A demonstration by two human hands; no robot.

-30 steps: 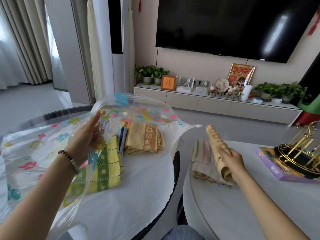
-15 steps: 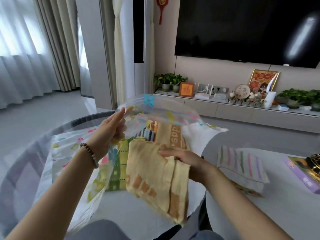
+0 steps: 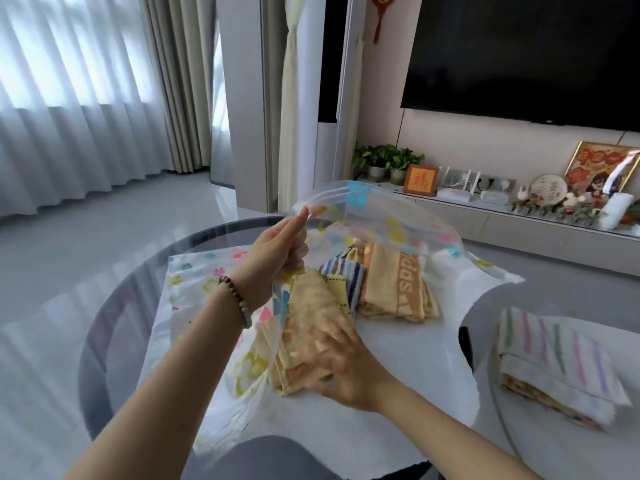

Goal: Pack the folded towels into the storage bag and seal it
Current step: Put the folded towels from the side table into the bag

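The left hand (image 3: 277,249) pinched the upper lip of the storage bag (image 3: 377,206), held above the worktop (image 3: 114,306). The right hand (image 3: 349,370) gripped a tan folded towel (image 3: 308,320) at the bag's mouth; blur hid its fingers.

bracelet (image 3: 239,299): brown beads, left wrist | forearms (image 3: 173,375): bare | trousers (image 3: 263,459): grey

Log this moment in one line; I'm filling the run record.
step: loading | left hand: pinches storage bag rim, mouth open | right hand: holds tan towel partly inside | remaining: striped towel stack on side table
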